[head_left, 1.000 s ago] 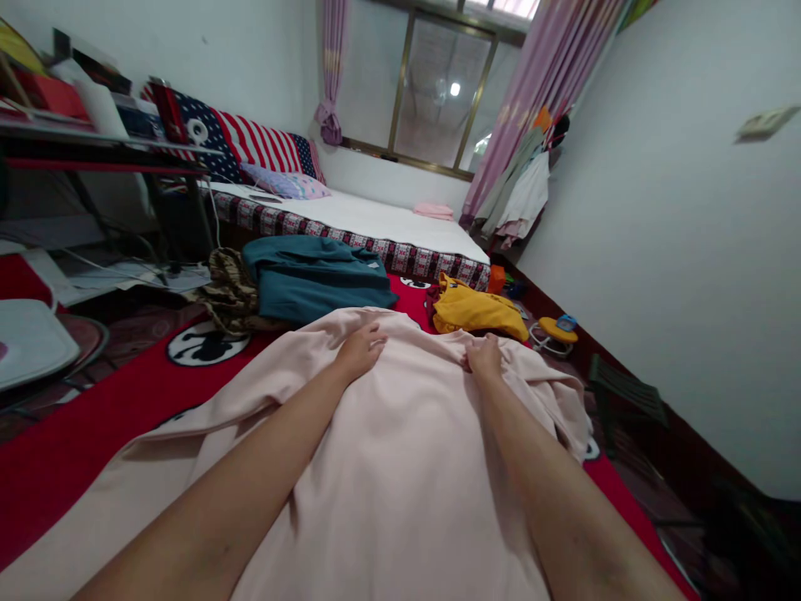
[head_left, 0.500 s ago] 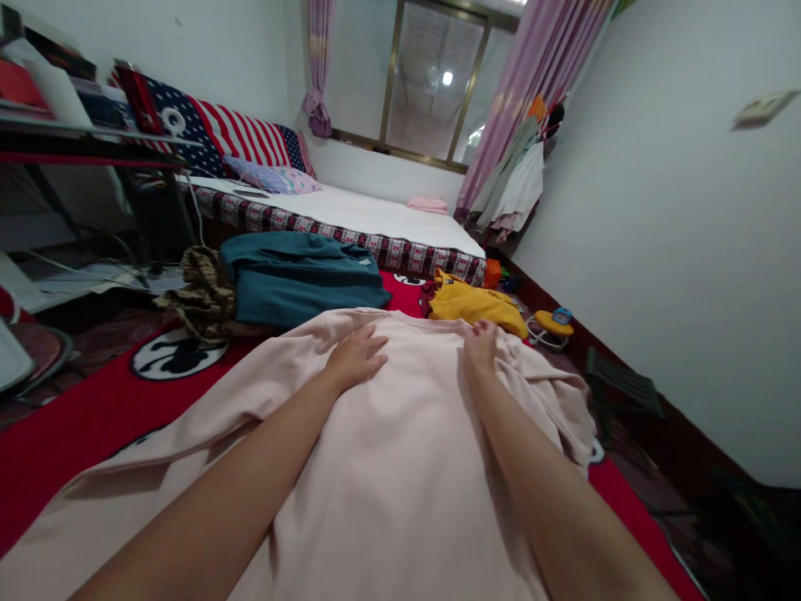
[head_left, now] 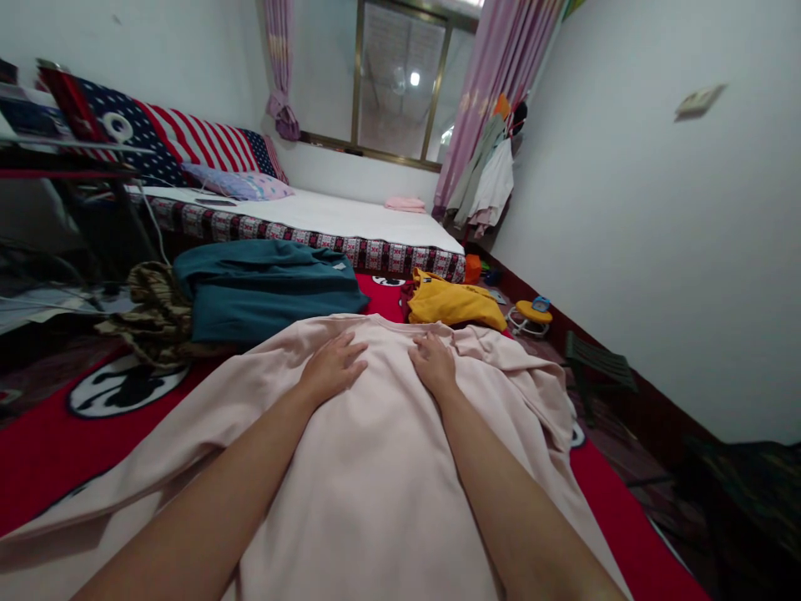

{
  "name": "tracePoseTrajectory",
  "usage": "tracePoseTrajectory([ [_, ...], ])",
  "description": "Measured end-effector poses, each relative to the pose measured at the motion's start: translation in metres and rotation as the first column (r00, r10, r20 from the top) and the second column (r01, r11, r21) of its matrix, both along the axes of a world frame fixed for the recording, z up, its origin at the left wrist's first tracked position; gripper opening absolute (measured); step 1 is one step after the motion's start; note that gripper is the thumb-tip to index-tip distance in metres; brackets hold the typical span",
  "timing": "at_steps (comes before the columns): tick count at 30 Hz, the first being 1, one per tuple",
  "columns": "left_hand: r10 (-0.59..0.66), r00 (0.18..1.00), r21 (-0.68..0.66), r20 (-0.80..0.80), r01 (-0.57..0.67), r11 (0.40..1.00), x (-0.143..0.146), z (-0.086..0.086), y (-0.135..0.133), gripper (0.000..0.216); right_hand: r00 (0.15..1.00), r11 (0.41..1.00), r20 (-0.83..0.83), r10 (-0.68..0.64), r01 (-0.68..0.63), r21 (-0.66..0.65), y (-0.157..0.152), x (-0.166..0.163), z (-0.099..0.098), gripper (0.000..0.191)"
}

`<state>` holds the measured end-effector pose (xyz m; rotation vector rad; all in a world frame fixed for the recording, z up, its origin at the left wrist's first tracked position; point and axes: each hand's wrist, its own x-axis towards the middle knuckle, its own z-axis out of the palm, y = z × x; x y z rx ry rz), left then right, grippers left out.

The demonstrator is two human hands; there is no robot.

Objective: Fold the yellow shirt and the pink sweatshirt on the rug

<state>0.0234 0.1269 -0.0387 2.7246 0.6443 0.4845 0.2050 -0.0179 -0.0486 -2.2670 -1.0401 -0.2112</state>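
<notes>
A pale pink long-sleeved sweatshirt (head_left: pixel 375 451) lies spread over a red patterned blanket (head_left: pixel 37 455), its neckline pointing away from me. My left hand (head_left: pixel 334 367) rests on its upper left chest with fingers spread. On the other side of the collar, my right hand (head_left: pixel 434 365) lies on the fabric, fingers stretched out. The left sleeve runs toward the lower left; the right sleeve is bunched in folds. Beyond the collar are a folded teal garment (head_left: pixel 269 288) and a folded yellow garment (head_left: pixel 456 302).
A brown patterned cloth (head_left: pixel 153 313) lies beside the teal garment. Behind stands a bed (head_left: pixel 350 219) with a white top. At right are a yellow round stool (head_left: pixel 533 312) and a dark folding stool (head_left: pixel 599 365) near the wall. A cluttered desk (head_left: pixel 68 171) stands left.
My right hand has moved left from the shoulder toward the collar, its fingers going from pinched to stretched out. My left hand stays on the chest. The view has turned slightly right.
</notes>
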Motion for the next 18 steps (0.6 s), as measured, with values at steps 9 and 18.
tracePoseTrajectory([
  [9,-0.002,1.000,-0.006,0.015,0.002,1.000,0.0008,-0.0031,0.0019,0.046,0.997,0.981,-0.072,0.031,-0.017,0.195,-0.0019,0.0065,-0.0066,0.019],
  [18,0.002,1.000,-0.006,0.025,-0.002,1.000,0.0007,-0.0033,0.0021,0.045,0.997,0.985,-0.075,0.032,-0.019,0.173,-0.0036,0.0038,-0.0021,0.018],
])
